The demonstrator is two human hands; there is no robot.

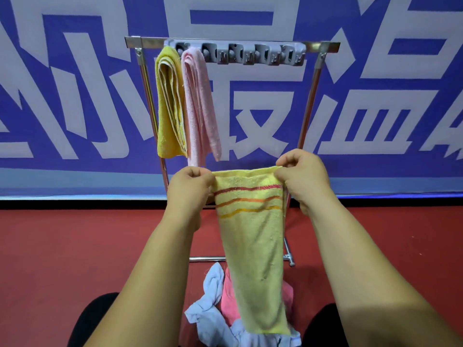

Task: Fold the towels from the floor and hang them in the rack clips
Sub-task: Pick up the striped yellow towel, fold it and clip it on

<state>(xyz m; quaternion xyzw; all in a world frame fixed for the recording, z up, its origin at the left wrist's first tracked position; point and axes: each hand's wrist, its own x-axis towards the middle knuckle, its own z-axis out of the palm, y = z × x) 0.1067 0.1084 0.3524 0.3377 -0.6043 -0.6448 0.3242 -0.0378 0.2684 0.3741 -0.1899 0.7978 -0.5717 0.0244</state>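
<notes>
Left hand (191,182) and right hand (298,171) pinch the striped towel's (250,236) top corners; keep edges level before folding between them.

You are holding a striped yellow towel (253,246) up by its top corners, your left hand (189,187) pinching one, your right hand (299,175) the other; beyond your hands a yellow towel (168,103) and pink towel (200,103) are hanging from the rack clips (250,55).

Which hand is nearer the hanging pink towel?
Left. The left hand, gripping the striped towel, sits just below the pink towel; the right hand is well off to its right.
</notes>
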